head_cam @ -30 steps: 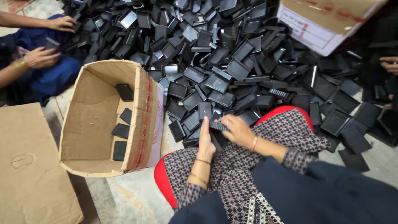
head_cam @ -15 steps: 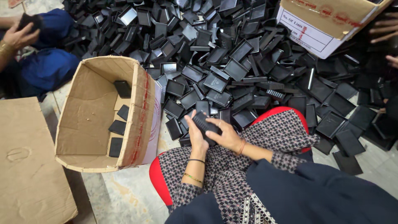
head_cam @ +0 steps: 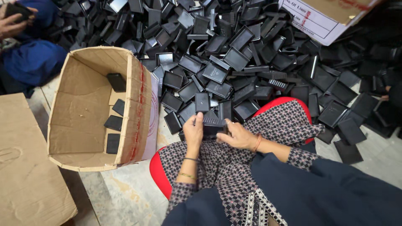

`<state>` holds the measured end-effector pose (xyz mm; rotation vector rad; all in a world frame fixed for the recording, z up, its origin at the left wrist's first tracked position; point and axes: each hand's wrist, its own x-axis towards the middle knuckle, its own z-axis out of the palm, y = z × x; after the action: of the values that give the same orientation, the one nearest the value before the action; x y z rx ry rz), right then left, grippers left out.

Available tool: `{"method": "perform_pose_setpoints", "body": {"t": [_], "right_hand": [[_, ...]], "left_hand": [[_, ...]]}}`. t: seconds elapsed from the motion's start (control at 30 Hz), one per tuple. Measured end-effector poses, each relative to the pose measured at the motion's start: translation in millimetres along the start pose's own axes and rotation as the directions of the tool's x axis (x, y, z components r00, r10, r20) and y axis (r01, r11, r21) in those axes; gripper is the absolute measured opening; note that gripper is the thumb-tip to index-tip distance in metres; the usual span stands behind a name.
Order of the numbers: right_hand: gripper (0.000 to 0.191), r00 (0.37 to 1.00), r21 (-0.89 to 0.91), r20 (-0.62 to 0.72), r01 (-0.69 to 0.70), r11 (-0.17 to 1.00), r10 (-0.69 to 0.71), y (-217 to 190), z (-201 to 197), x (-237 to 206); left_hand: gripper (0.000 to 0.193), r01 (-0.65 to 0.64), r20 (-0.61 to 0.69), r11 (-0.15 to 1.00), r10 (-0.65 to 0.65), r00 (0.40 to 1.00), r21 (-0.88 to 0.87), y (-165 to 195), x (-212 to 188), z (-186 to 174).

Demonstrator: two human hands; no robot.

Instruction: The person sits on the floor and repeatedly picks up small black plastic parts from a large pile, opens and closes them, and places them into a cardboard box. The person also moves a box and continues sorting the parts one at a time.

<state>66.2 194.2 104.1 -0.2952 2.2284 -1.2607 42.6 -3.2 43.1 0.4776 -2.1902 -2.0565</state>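
hundreds of shallow black plastic trays and flat black covers (head_cam: 234,58) lie heaped over the floor, filling the upper half of the view and reaching right up to the person's knees. next in size, an open brown cardboard box (head_cam: 79,104) stands to the left of the lap with its flaps up, and four flat black plastic pieces (head_cam: 114,122) rest against its inner wall and bottom, the same count as half a second ago. a flattened sheet of brown cardboard (head_cam: 25,167) lies at the lower left. a second cardboard box with a white label (head_cam: 322,16) sits at the top right edge of the heap. at the top left a co-worker's hand (head_cam: 12,21) holds another dark piece over blue cloth.

compared with a second ago, both hands have drawn back from the edge of the heap to just above the patterned lap. the left hand (head_cam: 193,132) now has its grip closed around the left end of a small black ribbed plastic housing (head_cam: 213,124), and the right hand (head_cam: 238,136) has its grip closed on the right end, thumbs on top. the housing sits level between the two palms, clear of the heap and well apart from the open box.
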Motion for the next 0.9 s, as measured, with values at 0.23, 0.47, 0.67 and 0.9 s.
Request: {"method": "perform_pose_setpoints", "body": {"t": [0.23, 0.47, 0.67, 0.9], "right_hand": [[0.038, 0.706, -0.419, -0.258, 0.533, 0.735, -0.659, 6, -45, 100], [0.062, 0.838, -0.657, -0.463, -0.106, 0.746, -0.289, 25, -92, 207], [0.046, 0.830, -0.584, -0.470, -0.038, 0.811, -0.301, 46, -102, 175], [0.036, 0.996, 0.979, -0.082, 0.075, 0.188, 0.031, 61, -62, 72]], "left_hand": [[0.049, -0.562, -0.394, 0.728, 0.685, 0.612, 0.393, 114, 17, -136], [0.050, -0.412, -0.350, 0.657, 0.715, 0.605, 0.631, 120, 37, -146], [0.025, -0.366, -0.159, 0.926, 0.349, 0.923, -0.091, 1, 25, -18], [0.051, 0.331, 0.371, 0.865, -0.186, 0.910, -0.377, -63, 29, 17]]}}
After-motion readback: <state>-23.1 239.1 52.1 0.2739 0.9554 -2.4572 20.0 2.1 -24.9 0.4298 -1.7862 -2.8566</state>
